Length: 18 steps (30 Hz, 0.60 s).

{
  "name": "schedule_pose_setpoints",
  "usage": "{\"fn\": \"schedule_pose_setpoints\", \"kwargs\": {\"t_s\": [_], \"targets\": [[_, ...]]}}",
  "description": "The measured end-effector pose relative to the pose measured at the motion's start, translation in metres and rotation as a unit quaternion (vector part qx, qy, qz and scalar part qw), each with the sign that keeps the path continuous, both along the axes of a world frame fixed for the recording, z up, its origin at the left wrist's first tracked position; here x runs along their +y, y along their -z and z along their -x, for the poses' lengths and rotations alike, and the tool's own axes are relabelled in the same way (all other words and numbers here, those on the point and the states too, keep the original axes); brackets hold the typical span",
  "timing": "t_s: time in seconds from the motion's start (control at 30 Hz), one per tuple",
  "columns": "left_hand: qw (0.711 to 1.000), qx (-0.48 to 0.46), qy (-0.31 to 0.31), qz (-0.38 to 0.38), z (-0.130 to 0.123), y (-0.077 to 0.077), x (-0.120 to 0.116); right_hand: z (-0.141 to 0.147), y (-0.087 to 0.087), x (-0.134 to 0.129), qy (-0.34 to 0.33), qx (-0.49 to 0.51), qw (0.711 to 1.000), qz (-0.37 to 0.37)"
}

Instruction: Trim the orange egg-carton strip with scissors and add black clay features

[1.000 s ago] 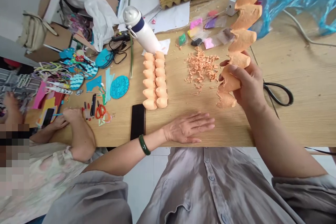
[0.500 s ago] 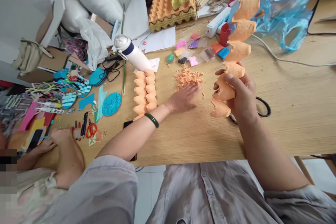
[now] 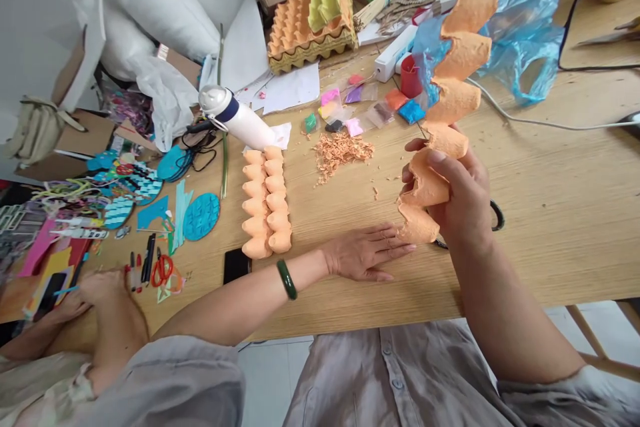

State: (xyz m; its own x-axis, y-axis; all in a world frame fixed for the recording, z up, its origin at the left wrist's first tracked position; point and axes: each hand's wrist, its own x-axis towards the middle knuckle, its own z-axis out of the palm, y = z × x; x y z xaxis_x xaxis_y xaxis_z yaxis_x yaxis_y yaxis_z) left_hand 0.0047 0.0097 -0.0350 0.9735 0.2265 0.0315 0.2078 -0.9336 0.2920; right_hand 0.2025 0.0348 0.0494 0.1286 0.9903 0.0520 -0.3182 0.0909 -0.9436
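Observation:
My right hand [image 3: 463,197] grips the lower end of a long, wavy strip of orange egg carton [image 3: 453,90], which rises upright past the table's far side. My left hand [image 3: 367,252] lies flat and empty on the wooden table [image 3: 520,260], with a green bangle [image 3: 287,279] on its wrist. It is nearest to the strip's lower tip and a black phone [image 3: 237,265]. Up the table from that hand is a pile of orange carton shreds [image 3: 342,155]. A double row of cut orange carton cups [image 3: 265,203] stands to its left.
A co-worker's hands [image 3: 103,290] rest at the left among teal cut-outs [image 3: 201,216], red-handled scissors [image 3: 162,271] and pens. A white bottle [image 3: 235,117], small colour packets [image 3: 360,103], egg trays [image 3: 305,30] and a blue plastic bag [image 3: 520,37] lie beyond. Black-handled scissors [image 3: 496,216] sit behind my right hand.
My left hand has moved off the shreds, back toward the table's near edge, and lies flat. The shreds sit in a lower pile with a few loose bits. My right hand still holds the strip.

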Motion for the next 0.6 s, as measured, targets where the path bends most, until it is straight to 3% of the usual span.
{"fn": "schedule_pose_setpoints", "kwargs": {"t_s": [0.13, 0.27, 0.33, 0.47, 0.6], "targets": [[0.998, -0.004, -0.051, -0.024, -0.005, 0.01, 0.039, -0.002, 0.001, 0.002, 0.004, -0.007, 1.0, 0.005], [0.988, -0.002, -0.149, -0.035, 0.003, 0.01, 0.095, -0.002, 0.004, 0.005, 0.005, -0.014, 1.0, 0.005], [0.977, 0.008, -0.21, -0.031, 0.01, 0.008, 0.112, -0.002, 0.004, 0.006, 0.003, -0.008, 1.0, 0.005], [0.966, -0.056, -0.247, -0.048, 0.024, 0.001, 0.114, -0.001, 0.004, 0.006, 0.0, 0.005, 1.0, -0.001], [0.926, -0.158, -0.329, -0.092, 0.035, -0.011, 0.1, 0.0, 0.006, 0.005, -0.013, -0.016, 1.0, -0.014]]}}
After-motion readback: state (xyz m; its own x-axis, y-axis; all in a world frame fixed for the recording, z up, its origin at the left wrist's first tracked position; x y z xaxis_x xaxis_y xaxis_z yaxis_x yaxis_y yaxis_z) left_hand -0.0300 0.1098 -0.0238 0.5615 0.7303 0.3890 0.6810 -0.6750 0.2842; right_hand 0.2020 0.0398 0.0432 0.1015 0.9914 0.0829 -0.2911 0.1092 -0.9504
